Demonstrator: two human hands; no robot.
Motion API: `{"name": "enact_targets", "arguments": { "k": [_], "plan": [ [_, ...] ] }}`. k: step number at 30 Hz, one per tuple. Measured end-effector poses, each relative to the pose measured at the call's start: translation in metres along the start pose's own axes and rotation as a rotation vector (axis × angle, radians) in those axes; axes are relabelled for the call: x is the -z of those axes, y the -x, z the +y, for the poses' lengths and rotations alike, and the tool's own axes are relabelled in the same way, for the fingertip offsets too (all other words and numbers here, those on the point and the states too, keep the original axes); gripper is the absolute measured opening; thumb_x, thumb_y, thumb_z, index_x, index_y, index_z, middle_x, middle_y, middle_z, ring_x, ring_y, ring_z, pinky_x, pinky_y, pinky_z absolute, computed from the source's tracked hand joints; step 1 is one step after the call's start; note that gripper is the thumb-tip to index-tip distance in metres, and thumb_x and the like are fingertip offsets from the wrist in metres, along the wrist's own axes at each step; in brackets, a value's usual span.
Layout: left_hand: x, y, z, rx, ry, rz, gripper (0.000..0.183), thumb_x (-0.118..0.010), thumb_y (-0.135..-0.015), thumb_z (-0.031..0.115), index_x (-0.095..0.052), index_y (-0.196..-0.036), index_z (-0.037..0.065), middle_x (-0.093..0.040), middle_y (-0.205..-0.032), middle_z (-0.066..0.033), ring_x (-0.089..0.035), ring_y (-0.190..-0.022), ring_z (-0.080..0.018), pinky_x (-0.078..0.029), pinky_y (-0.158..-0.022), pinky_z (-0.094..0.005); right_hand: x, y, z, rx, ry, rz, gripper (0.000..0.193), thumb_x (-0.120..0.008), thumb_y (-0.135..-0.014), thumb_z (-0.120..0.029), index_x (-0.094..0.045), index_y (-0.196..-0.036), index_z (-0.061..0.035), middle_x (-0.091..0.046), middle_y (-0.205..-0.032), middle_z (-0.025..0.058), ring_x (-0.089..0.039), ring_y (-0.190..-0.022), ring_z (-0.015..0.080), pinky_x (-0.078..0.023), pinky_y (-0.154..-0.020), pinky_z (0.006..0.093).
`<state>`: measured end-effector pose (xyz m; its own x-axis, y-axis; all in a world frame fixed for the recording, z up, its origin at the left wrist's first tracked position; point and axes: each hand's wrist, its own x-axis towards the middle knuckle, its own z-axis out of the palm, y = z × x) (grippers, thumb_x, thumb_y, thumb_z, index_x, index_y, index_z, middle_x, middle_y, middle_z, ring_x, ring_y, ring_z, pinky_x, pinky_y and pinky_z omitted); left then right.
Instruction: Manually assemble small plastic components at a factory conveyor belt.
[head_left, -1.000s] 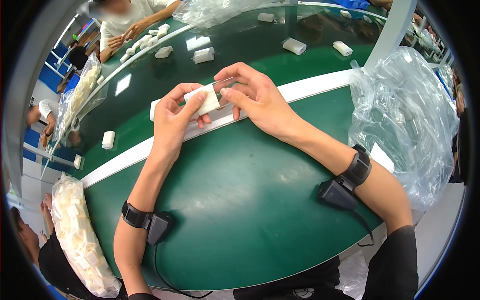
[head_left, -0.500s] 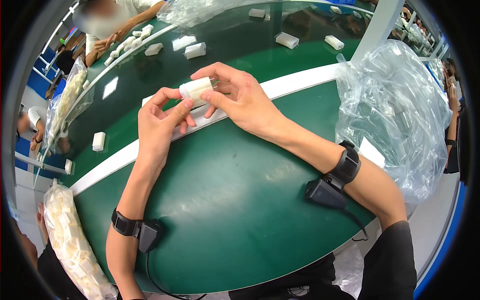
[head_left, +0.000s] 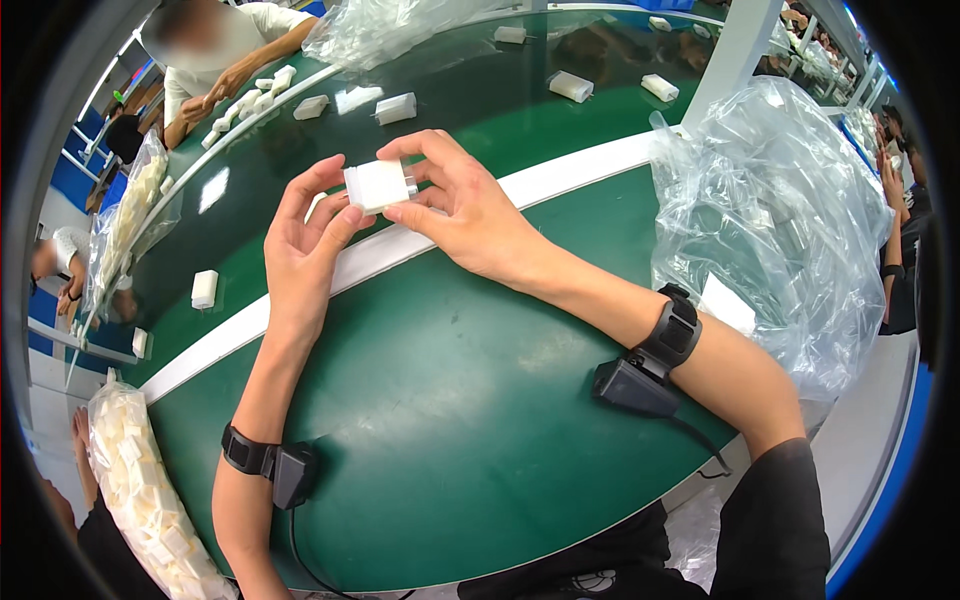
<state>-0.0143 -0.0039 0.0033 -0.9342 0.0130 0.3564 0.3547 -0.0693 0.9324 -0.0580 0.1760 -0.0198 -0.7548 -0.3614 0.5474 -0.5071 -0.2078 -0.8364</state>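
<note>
A white block-shaped charger plug (head_left: 380, 187) with metal prongs on its right end is held up between my hands, above the white rail. My right hand (head_left: 455, 205) is closed on it, the index finger at its upper edge and the thumb at its lower edge, beside the prongs. At its left end is my left hand (head_left: 305, 225), fingers curved around that end and the thumb against the lower left corner. The left fingertips are partly hidden. A broad, plain face of the plug shows.
Several similar white plugs (head_left: 571, 87) lie on the dark green surface beyond the white rail (head_left: 560, 177). Clear plastic bags (head_left: 775, 235) are heaped at right. A bag full of white pieces (head_left: 150, 490) stands at left. Another person's hands (head_left: 200, 108) work at the far left.
The plug has turned in my hands, so a broader face now shows. My left fingers have spread and shifted around its left end. The whole view has moved slightly.
</note>
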Motion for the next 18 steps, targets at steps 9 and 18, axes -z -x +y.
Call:
{"name": "enact_targets", "arguments": {
  "k": [9, 18],
  "plan": [
    [0.008, 0.0, 0.002, 0.029, -0.189, 0.037, 0.035, -0.071, -0.089, 0.006, -0.063, -0.121, -0.004, -0.064, -0.11, -0.0104, -0.065, -0.09, -0.0134, -0.055, -0.075, -0.0275, 0.0, -0.002, -0.003, -0.097, -0.155, -0.029, 0.031, -0.065, -0.091, -0.008, -0.054, -0.119, -0.0016, -0.063, -0.109, 0.0102, -0.061, -0.102, 0.0165, -0.052, -0.083, 0.0308],
    [0.014, -0.001, 0.001, 0.156, -0.179, 0.069, 0.025, -0.071, -0.089, 0.008, -0.068, -0.109, -0.005, -0.068, -0.108, -0.0135, -0.067, -0.074, -0.0144, -0.053, -0.068, -0.0256, 0.006, 0.001, -0.01, -0.176, -0.087, -0.069, 0.028, -0.068, -0.093, -0.012, -0.061, -0.118, -0.0005, -0.065, -0.108, 0.0071, -0.062, -0.099, 0.0128, -0.051, -0.087, 0.0286]
  ]
}}
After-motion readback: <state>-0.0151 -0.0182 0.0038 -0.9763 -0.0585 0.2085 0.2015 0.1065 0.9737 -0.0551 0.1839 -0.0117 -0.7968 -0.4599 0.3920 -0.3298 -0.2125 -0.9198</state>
